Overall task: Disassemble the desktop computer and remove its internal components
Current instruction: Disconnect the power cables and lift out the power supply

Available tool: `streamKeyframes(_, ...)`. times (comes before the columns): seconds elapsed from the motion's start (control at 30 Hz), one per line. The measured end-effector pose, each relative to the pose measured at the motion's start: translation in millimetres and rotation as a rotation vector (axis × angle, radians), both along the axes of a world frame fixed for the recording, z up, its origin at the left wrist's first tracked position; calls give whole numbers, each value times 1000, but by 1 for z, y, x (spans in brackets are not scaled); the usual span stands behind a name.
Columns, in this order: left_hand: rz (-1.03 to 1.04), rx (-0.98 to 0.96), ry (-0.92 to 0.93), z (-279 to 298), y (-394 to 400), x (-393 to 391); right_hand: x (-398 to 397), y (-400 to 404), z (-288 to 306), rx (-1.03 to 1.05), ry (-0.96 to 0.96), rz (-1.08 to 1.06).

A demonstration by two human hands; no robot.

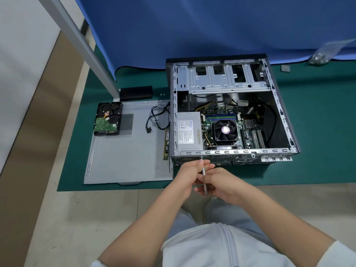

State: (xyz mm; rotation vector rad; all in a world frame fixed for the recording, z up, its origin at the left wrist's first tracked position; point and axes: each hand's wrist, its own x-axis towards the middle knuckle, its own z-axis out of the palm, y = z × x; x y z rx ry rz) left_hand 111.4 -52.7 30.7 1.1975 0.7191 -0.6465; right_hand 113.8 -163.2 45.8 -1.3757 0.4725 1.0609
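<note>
Both forearms reach forward from the bottom edge and meet just in front of the computer case (231,112). The right hand (223,183) curls round the lower shaft of a slim screwdriver (203,175) — the handle seems hidden in the palm. The left hand (189,171) pinches the shaft higher up, fingertips near the tip, which points at a screw (201,157) on the case's near rear panel. The case lies open on its side on a green mat (317,151), power supply (188,130) and CPU fan (225,130) still inside. Left of it lies the side panel (127,157) — on it a hard drive (107,118), a black cable (157,118) and a RAM stick (166,144).
</note>
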Motion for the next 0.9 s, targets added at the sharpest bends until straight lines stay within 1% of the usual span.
streamKeyframes(0.07, -28, 2, -11, -1, 2, -1, 1, -5, 1, 61, 47, -2)
streamKeyframes(0.17, -84, 42, -71, -2, 8, 0, 4, -12, -1, 81, 82, -52)
streamKeyframes(0.3, -177, 230, -103, -4, 14, 2, 2, -8, -3, 12, 50, -55)
streamKeyframes(0.37, -145, 262, -78, -8, 13, 2, 1, -6, -4, -45, 14, -50)
streamKeyframes(0.43, -79, 239, -65, -10, 10, 1, 0, -6, -5, -63, 0, -69)
streamKeyframes(0.53, -27, 230, -62, -9, 7, 4, 0, -8, -6, -13, 19, -83)
streamKeyframes(0.6, -23, 209, -52, -9, 7, 6, 1, -12, -3, 82, 69, -56)
streamKeyframes(0.7, -82, 179, -59, -7, 10, 7, 2, -18, -2, 219, 142, -77)
streamKeyframes(0.83, -170, 137, -75, -4, 14, 9, 0, -20, -5, 159, 90, -71)
streamKeyframes(0.9, -183, 123, -46, -4, 17, 9, -1, -17, -6, 113, 71, -86)
